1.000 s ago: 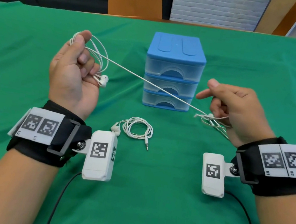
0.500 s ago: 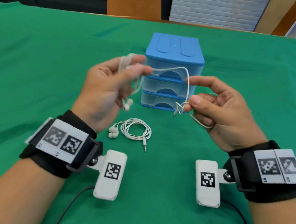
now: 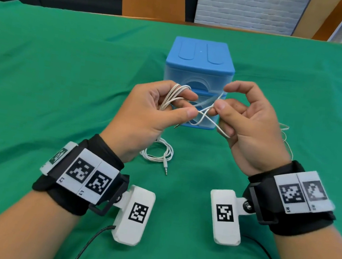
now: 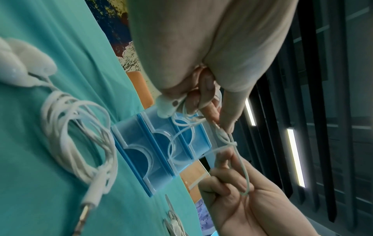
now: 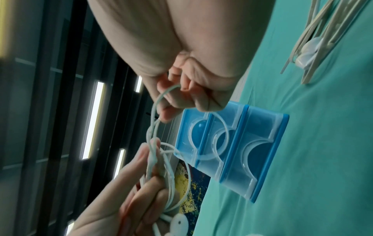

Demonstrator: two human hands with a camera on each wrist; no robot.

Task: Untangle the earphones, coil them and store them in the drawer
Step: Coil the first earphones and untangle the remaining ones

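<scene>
Head view, centre frame: my left hand (image 3: 152, 113) pinches the gathered loops of the thin white earphone cable (image 3: 203, 114) while my right hand (image 3: 248, 128) pinches the free strand to feed another coil, before the blue three-drawer plastic box (image 3: 201, 53). Left wrist view, left side: a second coiled white pair (image 4: 76, 140) lies on the green counter (image 4: 40, 199).

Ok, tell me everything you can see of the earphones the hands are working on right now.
The held earphones are thin white cable, glossy like plastic, raised above the green cloth in front of the blue drawer unit. The left hand grips several gathered loops, an earbud tucked under its fingers. The right hand pinches a strand that crosses to the left hand in loose loops, with a small knot showing in the left wrist view. The metal plug tip hangs free between the hands. It is not fully coiled.
</scene>
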